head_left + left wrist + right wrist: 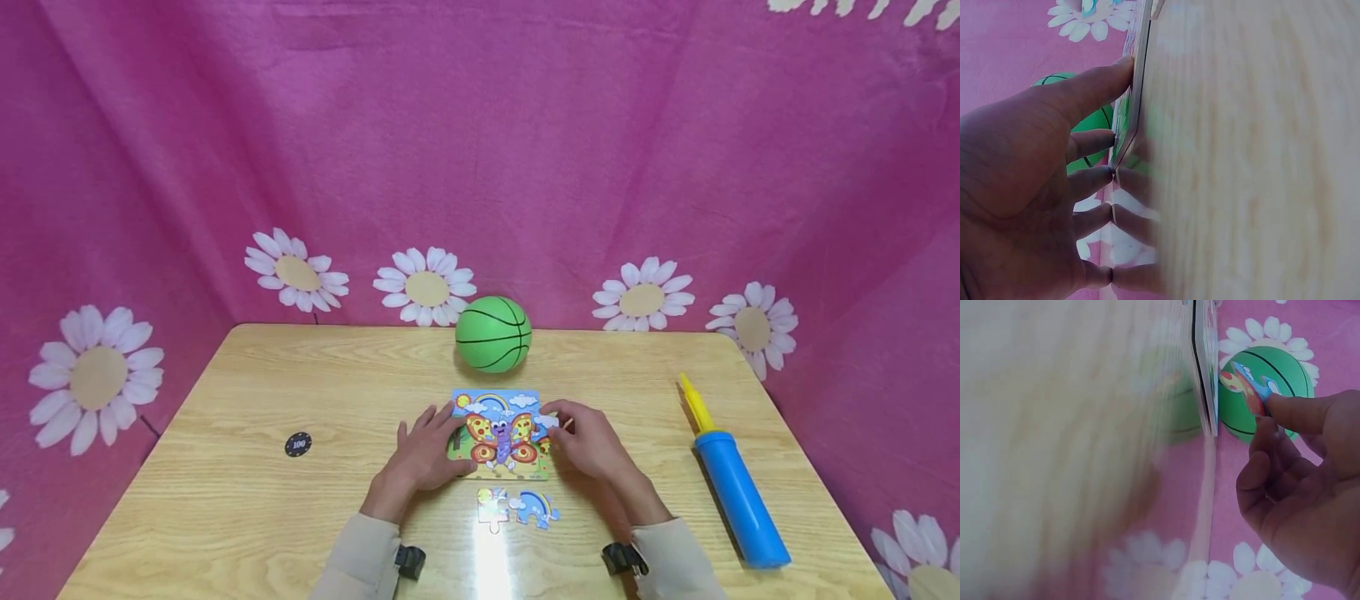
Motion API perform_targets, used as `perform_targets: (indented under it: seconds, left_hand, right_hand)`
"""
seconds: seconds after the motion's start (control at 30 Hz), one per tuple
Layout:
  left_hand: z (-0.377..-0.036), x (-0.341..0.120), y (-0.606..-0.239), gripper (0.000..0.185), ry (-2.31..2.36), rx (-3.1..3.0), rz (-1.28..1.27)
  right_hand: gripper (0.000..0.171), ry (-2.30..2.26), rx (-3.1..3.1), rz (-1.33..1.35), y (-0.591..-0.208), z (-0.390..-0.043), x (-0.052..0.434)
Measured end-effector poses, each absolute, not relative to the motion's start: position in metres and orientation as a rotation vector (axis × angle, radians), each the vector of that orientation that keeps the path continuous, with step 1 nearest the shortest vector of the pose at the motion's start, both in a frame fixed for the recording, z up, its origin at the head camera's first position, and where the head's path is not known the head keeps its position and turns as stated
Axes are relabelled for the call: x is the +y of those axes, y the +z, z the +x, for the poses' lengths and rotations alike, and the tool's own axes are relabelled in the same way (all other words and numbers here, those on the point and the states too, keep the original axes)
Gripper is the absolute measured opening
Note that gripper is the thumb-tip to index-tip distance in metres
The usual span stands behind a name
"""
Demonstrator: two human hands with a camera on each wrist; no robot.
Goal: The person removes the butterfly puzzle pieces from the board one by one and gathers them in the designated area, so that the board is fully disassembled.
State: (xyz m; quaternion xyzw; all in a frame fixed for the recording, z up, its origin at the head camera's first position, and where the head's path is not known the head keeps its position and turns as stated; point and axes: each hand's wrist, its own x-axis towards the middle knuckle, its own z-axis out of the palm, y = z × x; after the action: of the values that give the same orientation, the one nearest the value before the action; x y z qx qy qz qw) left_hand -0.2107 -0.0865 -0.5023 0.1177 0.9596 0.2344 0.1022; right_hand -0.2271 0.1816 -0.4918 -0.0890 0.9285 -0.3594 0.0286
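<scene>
A butterfly jigsaw puzzle (501, 442) lies on the wooden table in a flat board. My left hand (429, 450) rests along its left side, fingers spread, with the thumb on the lower edge; in the left wrist view the thumb (1094, 90) touches the board's edge. Between thumb and fingers, my right hand (592, 437) pinches a puzzle piece (1250, 390) with blue and red-yellow print, held over the board's right side. Two loose pieces lie in front of the board: a yellow-and-white piece (492, 507) and a blue rainbow piece (536, 507).
Behind the puzzle sits a green ball (493, 335) with black lines. A black chip (298, 444) marked 100 lies to the left. Over on the right is a blue hand pump (742, 500) with a yellow nozzle. A pink flowered cloth (480, 167) hangs beyond the table.
</scene>
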Motion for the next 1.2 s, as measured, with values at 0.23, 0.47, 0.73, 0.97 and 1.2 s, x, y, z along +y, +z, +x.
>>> perform_targets:
  seconds: [0.23, 0.47, 0.73, 0.97, 1.2]
  left_hand:
    - [-0.209, -0.087, -0.503, 0.070, 0.689, 2.842, 0.365]
    - [-0.209, -0.085, -0.504, 0.069, 0.685, 2.834, 0.364]
    - [-0.208, -0.086, -0.503, 0.070, 0.677, 2.843, 0.357]
    - [-0.209, -0.087, -0.502, 0.070, 0.680, 2.847, 0.365]
    - [-0.211, -0.086, -0.503, 0.070, 0.680, 2.850, 0.362]
  right_hand:
    - [0.024, -1.097, 2.829, -0.248, -0.491, -0.212, 0.195]
    - [0.023, -1.037, 2.795, -0.202, -0.489, -0.198, 0.210]
    - [0.024, -0.961, 2.764, -0.222, -0.491, -0.187, 0.220]
    - [0.025, -0.852, 2.756, -0.337, -0.494, -0.179, 0.225]
    - [0.023, -0.831, 2.701, -0.470, -0.494, -0.174, 0.229]
